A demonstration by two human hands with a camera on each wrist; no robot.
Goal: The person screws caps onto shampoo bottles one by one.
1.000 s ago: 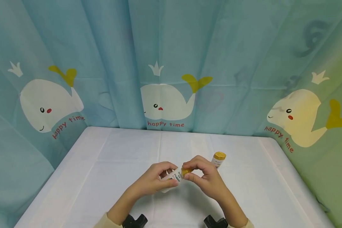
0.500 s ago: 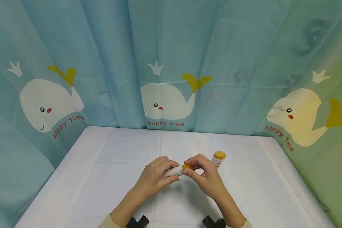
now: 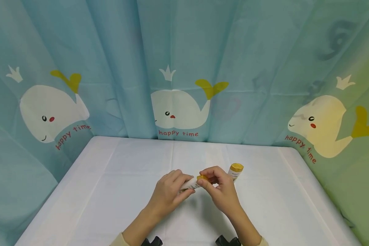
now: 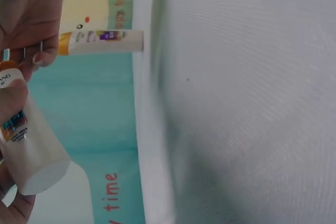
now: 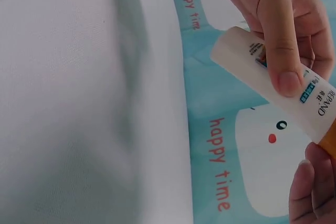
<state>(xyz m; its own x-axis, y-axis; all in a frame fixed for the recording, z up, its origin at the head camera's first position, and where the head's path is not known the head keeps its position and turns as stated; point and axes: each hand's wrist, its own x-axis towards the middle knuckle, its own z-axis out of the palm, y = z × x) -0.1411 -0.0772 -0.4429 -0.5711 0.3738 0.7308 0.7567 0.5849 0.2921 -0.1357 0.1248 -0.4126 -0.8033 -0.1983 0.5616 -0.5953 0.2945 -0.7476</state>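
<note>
A white bottle point(image 3: 190, 183) with a gold cap point(image 3: 202, 177) is held between both hands above the table, tilted with the cap end up and to the right. My left hand point(image 3: 169, 191) grips its body, the thumb lying along the printed side in the right wrist view. At the cap, my right hand point(image 3: 222, 189) pinches with thumb and fingers. The print "REPAND" shows on the bottle point(image 5: 247, 61) near the cap in the right wrist view. A second white, gold-capped bottle point(image 4: 105, 42) stands upright on the table just behind my right hand, partly hidden by it in the head view.
The table point(image 3: 126, 171) has a white cover, and its far edge meets a blue-green curtain point(image 3: 184, 44) printed with whales. Black wrist pieces point(image 3: 153, 241) sit by both forearms at the bottom of the head view.
My left hand has turned over the bottle, so its back now faces up, and the bottle has come closer to level. My right hand stays at the cap. The second bottle has not moved.
</note>
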